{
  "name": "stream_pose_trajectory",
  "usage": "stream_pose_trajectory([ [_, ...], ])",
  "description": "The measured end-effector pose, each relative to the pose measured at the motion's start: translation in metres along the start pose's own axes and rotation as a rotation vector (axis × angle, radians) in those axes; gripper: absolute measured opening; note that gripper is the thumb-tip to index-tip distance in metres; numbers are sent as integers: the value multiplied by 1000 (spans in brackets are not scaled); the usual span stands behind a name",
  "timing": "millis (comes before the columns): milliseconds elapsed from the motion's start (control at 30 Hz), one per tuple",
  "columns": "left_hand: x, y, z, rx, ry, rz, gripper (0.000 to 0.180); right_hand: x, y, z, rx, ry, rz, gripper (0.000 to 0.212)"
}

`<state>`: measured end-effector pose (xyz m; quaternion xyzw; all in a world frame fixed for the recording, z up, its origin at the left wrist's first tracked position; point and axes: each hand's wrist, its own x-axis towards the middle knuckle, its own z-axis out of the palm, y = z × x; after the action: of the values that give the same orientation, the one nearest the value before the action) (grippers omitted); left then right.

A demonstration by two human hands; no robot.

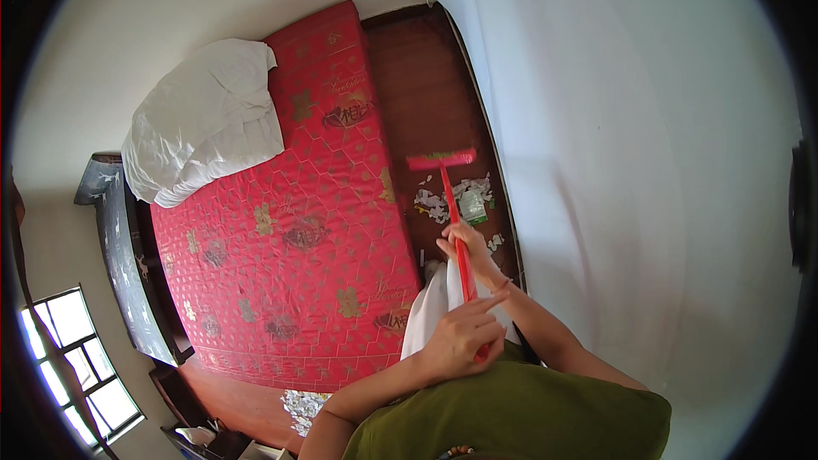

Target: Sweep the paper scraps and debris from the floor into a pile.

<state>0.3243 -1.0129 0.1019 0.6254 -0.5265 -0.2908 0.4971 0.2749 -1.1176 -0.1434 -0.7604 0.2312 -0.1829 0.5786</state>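
I hold a red broom (pixel 450 192) with both hands, its handle slanting away from my body. My left hand (pixel 464 339) is wrapped around the top end of the handle, the index finger stretched out. Farther down, my right hand (pixel 470 249) grips the shaft. The wide pink broom head with green bristles reaches over the brown floor strip between bed and white wall covering. Nearer to me than the head lie torn white paper scraps (pixel 432 205) and a white and green packet (pixel 473 206). More scraps (pixel 495 243) lie beside my right hand.
A bed with a red patterned mattress (pixel 315 179) fills the left, bearing a bundled white cover (pixel 209 115). Along the right hangs a white sheet-like wall covering (pixel 613 162). Another heap of paper scraps (pixel 302 409) lies on the floor past the bed's near edge. A window (pixel 89 370) is at lower left.
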Motion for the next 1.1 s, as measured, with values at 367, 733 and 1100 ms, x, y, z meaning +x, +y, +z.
stream_pose_trajectory([
  [367, -48, -95, 52, 37, 37, 101, 20, -10, 99, 25, -18, 43, -103, 35],
  [733, -136, 23, 34, -165, -128, 70, 23, -178, -20, 30, -126, 117, 35, 33],
  [1100, -128, -56, 79, 22, 191, -18, 23, -56, 51, 33, -132, -276, -246, 34],
])
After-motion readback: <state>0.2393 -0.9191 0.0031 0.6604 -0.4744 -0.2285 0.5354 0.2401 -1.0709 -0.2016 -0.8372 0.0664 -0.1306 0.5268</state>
